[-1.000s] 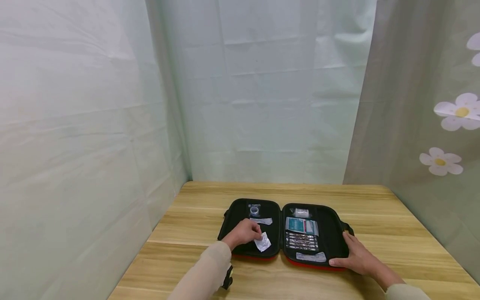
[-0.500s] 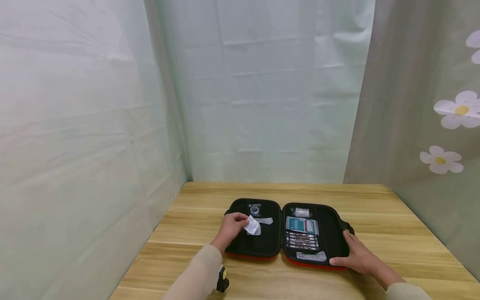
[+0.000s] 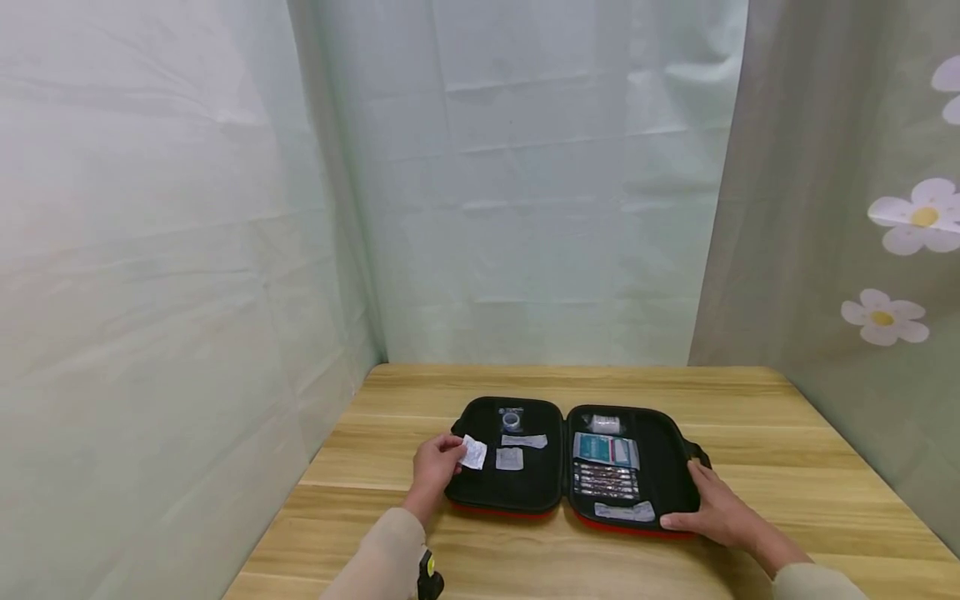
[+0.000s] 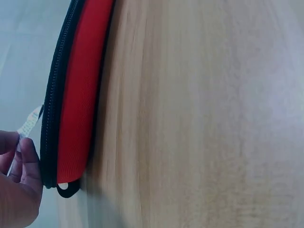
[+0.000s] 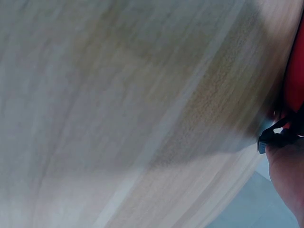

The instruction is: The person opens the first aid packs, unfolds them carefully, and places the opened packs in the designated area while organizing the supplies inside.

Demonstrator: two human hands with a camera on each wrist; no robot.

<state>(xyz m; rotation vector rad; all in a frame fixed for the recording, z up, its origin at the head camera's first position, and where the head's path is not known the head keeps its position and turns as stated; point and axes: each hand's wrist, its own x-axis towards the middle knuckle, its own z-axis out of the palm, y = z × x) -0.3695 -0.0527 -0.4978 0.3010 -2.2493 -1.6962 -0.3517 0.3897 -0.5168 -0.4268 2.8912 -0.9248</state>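
An unfolded first-aid case (image 3: 528,493), black inside and red outside, lies on the wooden table. My left hand (image 3: 435,468) pinches a small white square packet (image 3: 473,452) by its edge, at the left rim of the case. In the left wrist view the packet (image 4: 29,122) sticks out between thumb and fingers, beside the red wall. Another flat square packet (image 3: 509,459) lies in the left half, below a long white packet (image 3: 524,441) and a bagged tape roll (image 3: 512,421). My right hand (image 3: 716,510) rests on the case's right front corner, thumb and fingers spread.
Strapped into the right half are a bagged white roll (image 3: 604,425), a teal packet (image 3: 604,450), several dark foil strips (image 3: 604,481) and a white packet (image 3: 625,512). A black handle (image 3: 698,454) juts from the right side. Pale curtains (image 3: 540,183) stand behind the table (image 3: 570,558).
My left hand has carried the small packet leftward from over the left half to its left rim, uncovering the square packet lying inside. The right hand has stayed at its corner.
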